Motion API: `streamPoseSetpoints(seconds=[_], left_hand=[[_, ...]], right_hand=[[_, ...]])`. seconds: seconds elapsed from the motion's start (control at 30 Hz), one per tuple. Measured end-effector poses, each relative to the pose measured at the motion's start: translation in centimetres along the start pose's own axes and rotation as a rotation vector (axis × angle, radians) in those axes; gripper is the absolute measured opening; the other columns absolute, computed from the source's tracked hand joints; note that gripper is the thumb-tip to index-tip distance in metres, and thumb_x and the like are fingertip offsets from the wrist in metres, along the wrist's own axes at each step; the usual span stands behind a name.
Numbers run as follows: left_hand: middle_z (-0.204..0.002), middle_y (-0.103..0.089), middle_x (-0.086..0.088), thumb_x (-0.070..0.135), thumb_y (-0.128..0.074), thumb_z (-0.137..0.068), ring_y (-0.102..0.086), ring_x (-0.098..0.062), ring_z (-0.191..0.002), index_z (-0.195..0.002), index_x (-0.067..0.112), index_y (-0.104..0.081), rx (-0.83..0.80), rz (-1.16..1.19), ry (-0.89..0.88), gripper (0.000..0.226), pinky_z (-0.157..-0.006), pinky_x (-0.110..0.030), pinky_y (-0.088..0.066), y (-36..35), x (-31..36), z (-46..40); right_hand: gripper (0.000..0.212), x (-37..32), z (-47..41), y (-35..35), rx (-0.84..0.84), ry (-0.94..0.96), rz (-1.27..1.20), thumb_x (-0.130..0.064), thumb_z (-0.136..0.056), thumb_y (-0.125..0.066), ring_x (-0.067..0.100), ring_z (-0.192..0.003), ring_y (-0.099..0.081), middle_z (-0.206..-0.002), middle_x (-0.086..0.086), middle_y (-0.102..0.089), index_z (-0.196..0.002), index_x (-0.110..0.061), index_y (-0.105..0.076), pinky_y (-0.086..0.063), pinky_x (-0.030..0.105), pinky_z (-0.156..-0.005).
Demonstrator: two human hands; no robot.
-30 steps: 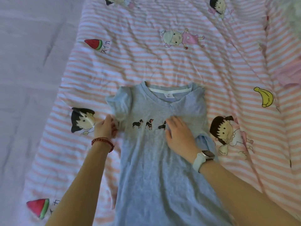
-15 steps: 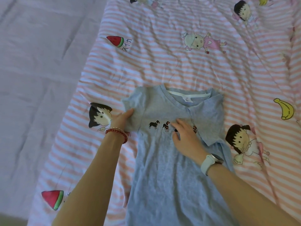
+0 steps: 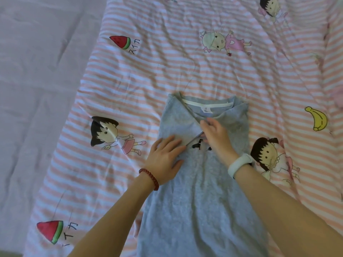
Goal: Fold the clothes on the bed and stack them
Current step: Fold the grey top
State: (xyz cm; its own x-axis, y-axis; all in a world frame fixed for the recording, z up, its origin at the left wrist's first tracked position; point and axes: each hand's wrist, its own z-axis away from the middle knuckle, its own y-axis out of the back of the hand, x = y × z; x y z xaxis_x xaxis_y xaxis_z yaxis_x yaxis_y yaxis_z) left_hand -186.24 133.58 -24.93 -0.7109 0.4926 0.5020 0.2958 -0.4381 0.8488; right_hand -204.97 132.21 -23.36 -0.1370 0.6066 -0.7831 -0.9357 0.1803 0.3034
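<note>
A grey T-shirt (image 3: 200,201) with small black dog prints lies face up on the pink-and-white striped cartoon quilt (image 3: 167,71), collar away from me. Both sleeves are folded in over the chest, so the top is a narrow rectangle. My left hand (image 3: 165,158), with a red bead bracelet, lies flat with straight fingers on the folded left sleeve. My right hand (image 3: 216,136), with a white wristband, rests on the chest where the two folded edges meet, its fingertips at the edge of the left flap. Whether they pinch it is unclear.
The quilt spreads wide around the shirt, printed with watermelon slices (image 3: 120,41), a banana (image 3: 318,118) and cartoon children. A plain lilac sheet (image 3: 37,89) covers the bed to the left. A bit of pink fabric (image 3: 339,97) shows at the right edge.
My left hand has folded the left sleeve in over the chest and now lies flat on it. My right hand has moved up the chest to the fold's edge.
</note>
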Motion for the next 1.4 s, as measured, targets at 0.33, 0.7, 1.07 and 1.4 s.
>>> streamPoseSetpoints(seconds=[0.33,0.7,1.07,1.4], left_hand=[[-0.137,-0.039,-0.02,0.013,-0.07,-0.08,-0.043,-0.036,-0.124,-0.14,0.005,-0.035,0.217,0.346,0.454,0.069,-0.1,-0.046,-0.041,-0.9,0.6,6.3],[-0.07,-0.052,-0.003,0.022,-0.064,-0.087,-0.048,-0.018,-0.066,-0.084,0.006,-0.056,0.112,0.676,0.969,0.018,-0.056,-0.025,-0.035,-3.6,3.1,14.9],[-0.065,-0.047,-0.005,0.015,-0.053,-0.093,-0.042,-0.02,-0.059,-0.082,0.002,-0.05,0.157,0.59,0.843,0.017,-0.05,-0.027,-0.031,-3.7,4.4,20.3],[-0.071,-0.055,-0.011,0.02,-0.058,-0.091,-0.05,-0.023,-0.068,-0.082,0.001,-0.056,-0.043,0.564,0.911,0.021,-0.063,-0.032,-0.044,-4.3,4.3,22.9]], right_hand=[[0.035,0.3,1.7,1.0,0.12,0.346,0.434,-0.01,-0.095,-0.048,0.019,-0.097,-0.053,-0.11,0.008,-0.053,-0.129,-0.007,-0.049,-0.043,0.025,-0.078],[0.037,15.3,19.8,6.9,0.532,-0.096,0.47,-0.006,-0.089,-0.056,0.034,-0.109,-0.046,-0.117,0.019,-0.051,-0.125,0.0,-0.05,-0.038,0.042,-0.092],[0.008,18.1,24.8,10.0,0.32,-0.204,0.138,-0.004,-0.091,-0.051,0.012,-0.075,-0.051,-0.086,0.001,-0.056,-0.092,-0.011,-0.056,-0.04,0.016,-0.06],[0.016,19.7,26.3,11.9,0.187,-0.322,0.048,-0.011,-0.096,-0.047,0.025,-0.09,-0.06,-0.096,0.007,-0.063,-0.105,-0.005,-0.058,-0.052,0.038,-0.075]])
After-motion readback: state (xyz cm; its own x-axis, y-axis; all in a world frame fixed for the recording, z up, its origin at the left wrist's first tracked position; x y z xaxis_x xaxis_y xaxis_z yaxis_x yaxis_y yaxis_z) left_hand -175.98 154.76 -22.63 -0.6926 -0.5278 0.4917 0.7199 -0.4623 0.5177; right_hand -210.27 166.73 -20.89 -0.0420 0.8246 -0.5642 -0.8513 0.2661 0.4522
